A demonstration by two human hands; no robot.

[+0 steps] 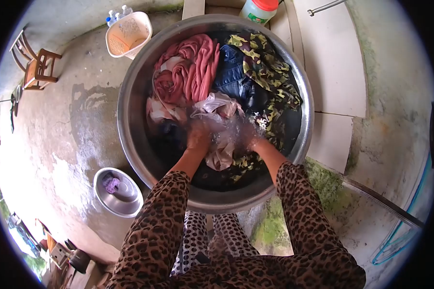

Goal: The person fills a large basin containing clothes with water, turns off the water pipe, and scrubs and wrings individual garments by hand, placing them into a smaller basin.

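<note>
A wide metal basin (128, 123) holds water and wet clothes. My left hand (199, 135) is down in the water, against a pale pinkish-grey cloth (221, 156). On the cloth's other side is my right hand (248, 136), blurred amid splashes. Water and motion hide the fingers of both hands, so their grip cannot be made out. Behind them lie a bunched pink garment (185, 72), blue jeans (231, 72) and a camouflage garment (270, 67). A pink and white piece (164, 111) rests at the basin's left side.
A small metal bowl (130, 204) with a purple scrubber-like bundle (111, 183) stands on the wet floor at left. Beyond the basin are a peach plastic basket (144, 30) and a red-lidded tub (256, 12). A wooden chair (36, 70) stands far left; a metal pipe (378, 196) lies right.
</note>
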